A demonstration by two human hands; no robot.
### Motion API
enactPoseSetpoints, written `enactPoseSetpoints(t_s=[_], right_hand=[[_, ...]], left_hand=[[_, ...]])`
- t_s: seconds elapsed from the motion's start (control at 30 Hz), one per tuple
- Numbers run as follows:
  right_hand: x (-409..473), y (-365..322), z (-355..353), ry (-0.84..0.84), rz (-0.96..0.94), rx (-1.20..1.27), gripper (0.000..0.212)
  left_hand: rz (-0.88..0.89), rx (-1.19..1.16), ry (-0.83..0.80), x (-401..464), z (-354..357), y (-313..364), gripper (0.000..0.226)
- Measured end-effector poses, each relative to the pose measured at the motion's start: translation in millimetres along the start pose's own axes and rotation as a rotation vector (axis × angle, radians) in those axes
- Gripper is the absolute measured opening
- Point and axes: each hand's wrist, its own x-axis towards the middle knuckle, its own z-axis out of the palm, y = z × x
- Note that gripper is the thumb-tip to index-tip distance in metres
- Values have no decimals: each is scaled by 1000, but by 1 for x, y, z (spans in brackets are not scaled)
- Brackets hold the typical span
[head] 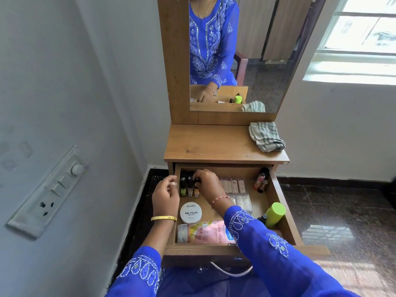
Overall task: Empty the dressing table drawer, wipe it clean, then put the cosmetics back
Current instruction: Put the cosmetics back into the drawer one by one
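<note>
The right hand [206, 182] reaches forward from a blue embroidered sleeve, palm down, its fingers [196, 179] curled and pinched together (a red thread band sits at the wrist). The left hand [166, 195] hovers just beside it, loosely curled, holding nothing, a gold bangle around its wrist.

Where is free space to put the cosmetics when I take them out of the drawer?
The table top is bare from its left edge to the striped cloth at the right back corner. Inside the drawer it is crowded; only a small patch shows between the clear tubes and the green bottle.
</note>
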Motion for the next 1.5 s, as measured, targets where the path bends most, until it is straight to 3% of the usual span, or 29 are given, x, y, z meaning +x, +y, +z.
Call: enactPoseSetpoints(t_s=[0.13,0.33,0.47,0.8,0.97,1.17,1.3,1.5], right_hand=[[-3,4,-1,58,14,76,27],[-17,9,-36,311,117,348,12],[-44,27,-66,469,163,389,8],[-110,71,-71,460,299,343,7],[-114,68,-72,462,239,288,6],[-123,62,-78,558,172,272,6],[-141,58,-77,373,128,267,10],[-173,55,-73,65,-14,140,30]], left_hand=[[4,17,4,0,0,0,24],[35,12,2,-2,0,1,23],[23,4,-4,-2,0,3,23],[178,103,-54,-10,5,9,23],[299,130,-70,-15,2,19,21],[309,32,-45,-41,-16,31,18],[317,-12,-159,-74,-23,40,30],[454,138,-387,-106,-27,40,34]])
